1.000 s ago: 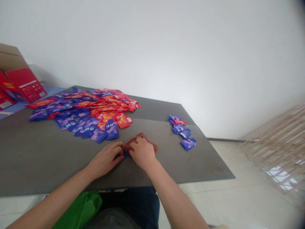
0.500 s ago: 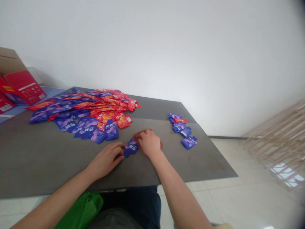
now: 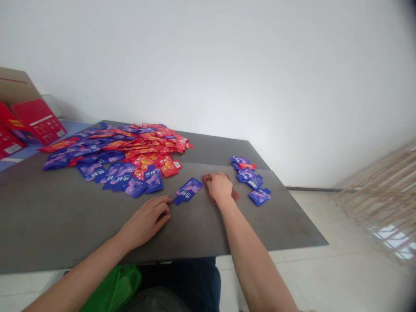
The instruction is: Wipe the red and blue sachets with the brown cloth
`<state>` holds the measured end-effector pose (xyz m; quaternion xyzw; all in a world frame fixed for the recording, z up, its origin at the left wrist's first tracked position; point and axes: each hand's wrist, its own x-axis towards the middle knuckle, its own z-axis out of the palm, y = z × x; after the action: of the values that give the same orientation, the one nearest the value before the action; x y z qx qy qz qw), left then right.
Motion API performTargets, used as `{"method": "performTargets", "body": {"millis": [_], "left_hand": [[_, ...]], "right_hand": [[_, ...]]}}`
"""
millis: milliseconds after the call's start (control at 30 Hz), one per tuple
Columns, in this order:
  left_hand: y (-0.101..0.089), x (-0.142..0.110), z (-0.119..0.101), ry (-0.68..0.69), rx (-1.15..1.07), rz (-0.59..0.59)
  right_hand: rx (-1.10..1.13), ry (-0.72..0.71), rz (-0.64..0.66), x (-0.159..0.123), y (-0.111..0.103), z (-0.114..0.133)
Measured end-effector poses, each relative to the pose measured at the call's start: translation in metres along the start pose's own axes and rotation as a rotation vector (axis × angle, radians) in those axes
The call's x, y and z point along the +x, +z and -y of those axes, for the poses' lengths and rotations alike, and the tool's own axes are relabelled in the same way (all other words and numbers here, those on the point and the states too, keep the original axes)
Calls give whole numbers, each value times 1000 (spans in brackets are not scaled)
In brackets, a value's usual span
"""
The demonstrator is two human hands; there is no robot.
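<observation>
Lone blue sachet (image 3: 188, 190) flat on tabletop (image 3: 81, 221), right of sachet heap (image 3: 152, 141) and nearer person; now fully uncovered, half a second ago partly under right hand (image 3: 220, 187). Right hand, with brown cloth (image 3: 235, 194), has slid farther right of heap; fingers bent over cloth, cannot tell if gripping or only pressing. Left hand (image 3: 146, 220) about as before, near side of heap; fingers loosely curled, holding nothing, tips just beside lone sachet.
</observation>
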<state>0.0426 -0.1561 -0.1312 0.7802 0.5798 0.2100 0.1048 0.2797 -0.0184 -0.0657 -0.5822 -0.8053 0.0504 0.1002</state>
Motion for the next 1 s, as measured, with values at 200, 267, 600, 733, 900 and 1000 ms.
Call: {"method": "performTargets", "body": {"millis": [200,267,600,733,900,1000], "left_hand": [[-1,-1,1,0,0,-13],[-1,-2,1,-1,-1,-7],[-12,5,14,37,1,101],[-10,41,23,44,-27,168],[30,115,-6,161,-45,107],[59,166,-37,287,-97,139]], "right_hand": [[30,34,-82,-21,-5,-10],[65,0,-85,-48,3,-10],[287,-109,-304,-154,50,-5],[354,-88,-341,-153,53,1],[401,-66,-370,-151,60,4],[409,-40,-389,-151,65,5]]}}
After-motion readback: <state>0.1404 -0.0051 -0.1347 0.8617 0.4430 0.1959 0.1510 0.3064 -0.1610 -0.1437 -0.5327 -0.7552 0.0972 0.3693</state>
